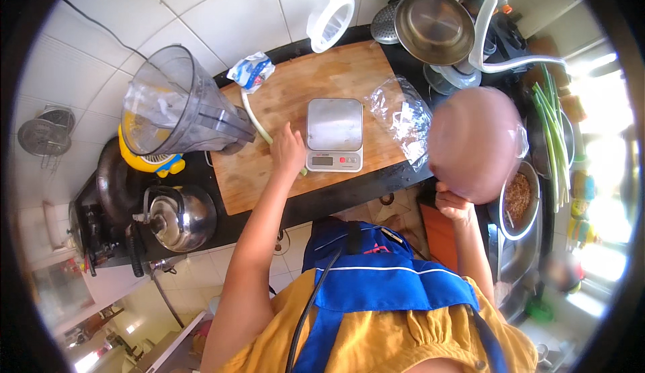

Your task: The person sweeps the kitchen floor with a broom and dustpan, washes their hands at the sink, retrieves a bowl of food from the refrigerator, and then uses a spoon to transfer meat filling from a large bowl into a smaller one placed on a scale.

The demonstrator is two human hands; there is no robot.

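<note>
On the wooden cutting board (pixel 322 76), my left hand (pixel 288 151) lies over a long pale-green stalk (pixel 255 118), which looks like a scallion or leek. One end of the stalk shows beside my wrist; whether my fingers grip it is hidden. Just right of that hand is a white digital kitchen scale (pixel 334 134) with a bare metal plate. My right hand (pixel 455 203) grips the lower edge of a large pinkish bowl (pixel 473 144), raised and tilted so its rounded side faces me. Clear plastic film (pixel 405 121) lies between board and bowl.
Left stand a clear blender jug (pixel 186 106), a steel kettle (pixel 179 219) and a yellow toy-like fan (pixel 136 154). A blue-white packet (pixel 252 72) sits at the board's back edge. Right are a steel pan (pixel 434 28), green scallions (pixel 552 136) and a bowl of brown crumbly food (pixel 533 212).
</note>
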